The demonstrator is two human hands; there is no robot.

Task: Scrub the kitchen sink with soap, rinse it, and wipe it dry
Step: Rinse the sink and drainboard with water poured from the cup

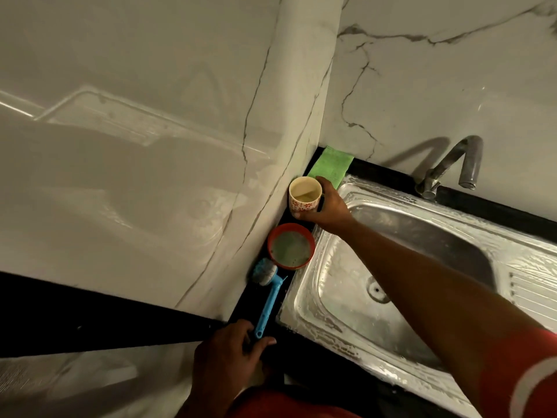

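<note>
Stainless-steel sink (331, 285), streaked with white soap film across basin and rim, sits in a black countertop (482, 206) in a marble-walled corner, tap (470, 164) at its back edge. On the narrow ledge between sink rim and wall, the right hand (328, 206) grips a floral cup (304, 196). The left hand (229, 348) holds the blue brush (269, 297) by its handle end. A red bowl (291, 226) and a green cloth (331, 164) crowd that ledge, while the basin lies open beneath the forearm.

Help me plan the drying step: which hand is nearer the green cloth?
Right. The right hand grips the mug right next to the green cloth; the left hand holds the brush handle, far off near the counter front edge.
</note>
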